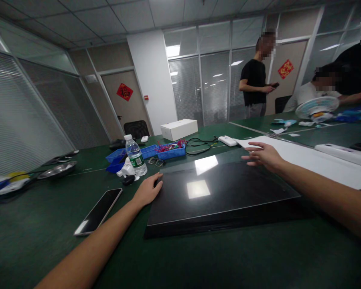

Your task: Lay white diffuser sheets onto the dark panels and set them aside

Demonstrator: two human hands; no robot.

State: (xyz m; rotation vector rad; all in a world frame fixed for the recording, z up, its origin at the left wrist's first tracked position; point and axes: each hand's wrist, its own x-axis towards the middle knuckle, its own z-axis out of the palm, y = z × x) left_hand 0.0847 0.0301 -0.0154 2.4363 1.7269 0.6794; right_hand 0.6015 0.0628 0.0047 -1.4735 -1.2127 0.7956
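A large flat black glossy box (222,196) lies on the green table (198,261) in front of me. My left hand (149,189) rests on the table at the box's far left corner, fingers curled against its edge. My right hand (263,155) hovers over the box's far right corner, fingers spread and holding nothing. Ceiling lights reflect off the lid.
A phone (98,211) lies face up left of my left arm. Behind it stand a water bottle (135,156), glasses (157,161), blue trays (165,151) and a white box (179,129). White sheets (313,160) lie at right. A person in black (255,86) stands behind; others sit at far right.
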